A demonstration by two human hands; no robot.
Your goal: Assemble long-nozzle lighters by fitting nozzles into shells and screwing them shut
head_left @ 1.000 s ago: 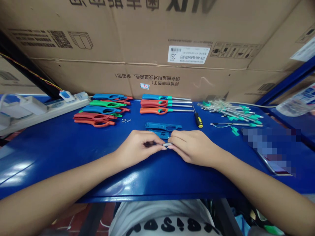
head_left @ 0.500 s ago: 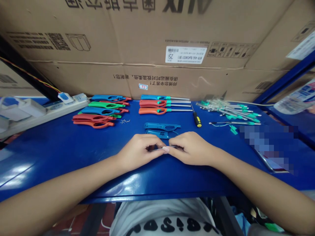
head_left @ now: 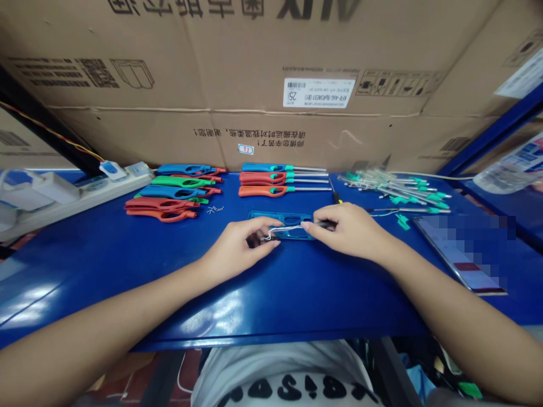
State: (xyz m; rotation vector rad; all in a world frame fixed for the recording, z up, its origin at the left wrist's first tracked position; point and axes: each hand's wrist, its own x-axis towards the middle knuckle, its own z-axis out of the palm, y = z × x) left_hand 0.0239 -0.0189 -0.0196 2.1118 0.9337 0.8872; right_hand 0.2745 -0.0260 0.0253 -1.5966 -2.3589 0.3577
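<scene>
White wires point(head_left: 287, 228) run between my two hands, above the blue lighter casing halves point(head_left: 259, 215) on the table. My left hand point(head_left: 231, 246) is closed around a dark part at one end of the wires, mostly hidden by the fingers. At the other end, my right hand point(head_left: 354, 233) pinches a dark, slim part between thumb and forefinger. Both casing halves lie just behind the hands, partly covered by them. A screwdriver point(head_left: 336, 198) lies beyond my right hand, its handle mostly hidden.
Coloured lighter casings point(head_left: 161, 204) lie at left beside small screws point(head_left: 214, 210). Three lighters with metal tubes point(head_left: 263, 191) lie at the back. Loose tubes with green ends point(head_left: 403, 192) and a phone point(head_left: 452, 254) are at right. A power strip point(head_left: 93, 195) and cardboard box point(head_left: 203, 85) border the table.
My hands have moved apart and away from me, over the casing halves. The white wires now show between them. My right hand now covers much of the screwdriver.
</scene>
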